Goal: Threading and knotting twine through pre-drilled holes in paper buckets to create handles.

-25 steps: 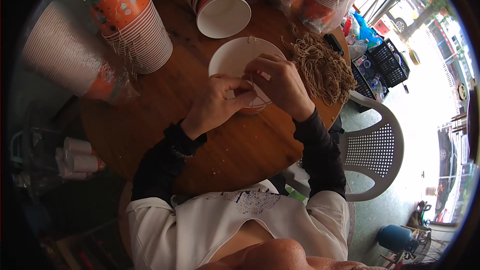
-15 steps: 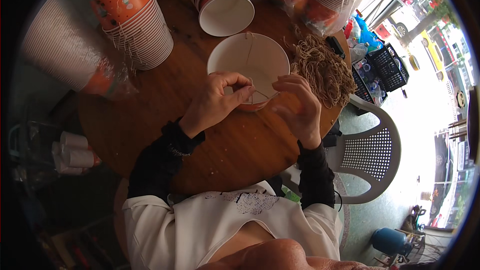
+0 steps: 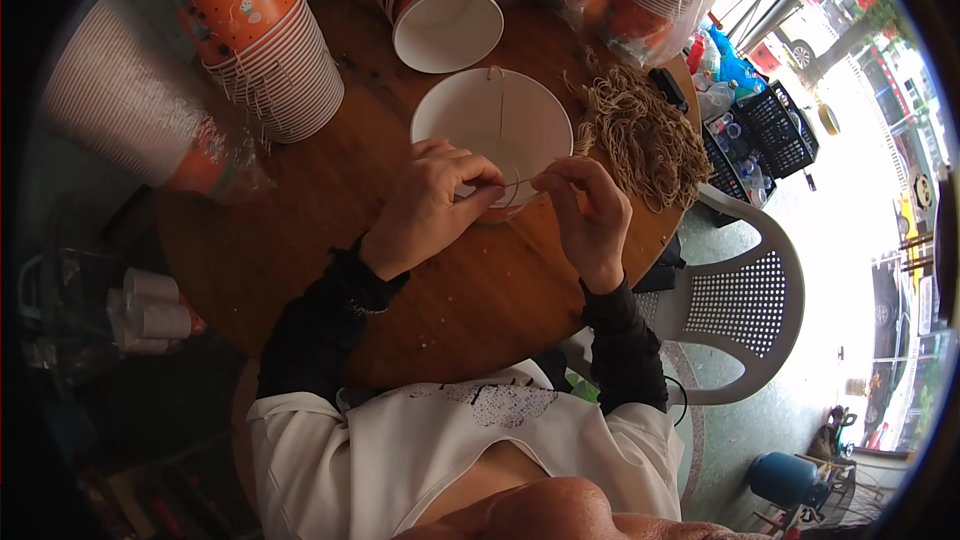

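Note:
A white-lined paper bucket [image 3: 455,120] stands on the table just beyond my hands, its open mouth facing me. A thin tan string [image 3: 501,115] hangs from its far rim down across the inside. At the near rim, my left hand [image 3: 430,202] pinches the string between thumb and forefinger. My right hand [image 3: 592,218] grips the string's other stretch in its fingertips, a short span showing between the two hands. To the right of the bucket lies a loose heap of tan strings [image 3: 645,140]. My fingers partly cover the bucket's near rim.
Nested orange-and-green paper buckets [image 3: 285,65] stand at the left, beside a plastic-wrapped stack [image 3: 125,100]. More white-lined buckets [image 3: 450,30] lie at the back of the round wooden table [image 3: 480,310]. A grey plastic chair [image 3: 735,305] stands at the right, near black crates [image 3: 775,135].
My right hand has closed its fingertips on the string and shifted slightly left. The left hand stays pinched near the rim, and the string between them is shorter.

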`<state>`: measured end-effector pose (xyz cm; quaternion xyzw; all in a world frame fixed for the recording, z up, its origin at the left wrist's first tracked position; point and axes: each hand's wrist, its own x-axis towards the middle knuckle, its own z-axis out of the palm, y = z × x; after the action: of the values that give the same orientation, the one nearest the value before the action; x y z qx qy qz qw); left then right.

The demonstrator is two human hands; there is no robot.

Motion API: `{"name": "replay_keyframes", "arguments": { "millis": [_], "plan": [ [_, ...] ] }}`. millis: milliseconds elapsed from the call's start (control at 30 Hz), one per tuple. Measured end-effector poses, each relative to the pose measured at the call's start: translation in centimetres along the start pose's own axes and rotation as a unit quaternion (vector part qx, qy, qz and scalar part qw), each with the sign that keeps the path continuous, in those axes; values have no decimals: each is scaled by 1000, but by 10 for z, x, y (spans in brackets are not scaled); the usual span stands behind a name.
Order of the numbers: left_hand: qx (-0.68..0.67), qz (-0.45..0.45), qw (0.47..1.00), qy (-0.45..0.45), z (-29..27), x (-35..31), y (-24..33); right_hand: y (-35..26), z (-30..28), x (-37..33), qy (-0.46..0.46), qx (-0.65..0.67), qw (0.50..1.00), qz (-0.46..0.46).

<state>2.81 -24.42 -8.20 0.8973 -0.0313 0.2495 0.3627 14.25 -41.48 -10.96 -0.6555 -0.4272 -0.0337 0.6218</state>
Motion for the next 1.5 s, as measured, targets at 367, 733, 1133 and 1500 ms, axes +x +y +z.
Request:
{"name": "replay_keyframes", "arguments": {
  "millis": [367, 733, 1133, 1500],
  "plan": [
    [-274, -146, 950, 20, -2, 0, 1, -30, -7, 19, -88, -181, 953, -227],
    [-296, -157, 942, -31, 1, -2, 10, -30, 5, 28, -109, -27, 992, -64],
    [-291, -88, 951, 50, 10, -2, 5, -29, 3, 14, -106, 3, 988, 109],
    [-108, 53, 988, 95, 12, -3, 5, -36, -12, 26, -162, -15, 980, 118]
  ]
}}
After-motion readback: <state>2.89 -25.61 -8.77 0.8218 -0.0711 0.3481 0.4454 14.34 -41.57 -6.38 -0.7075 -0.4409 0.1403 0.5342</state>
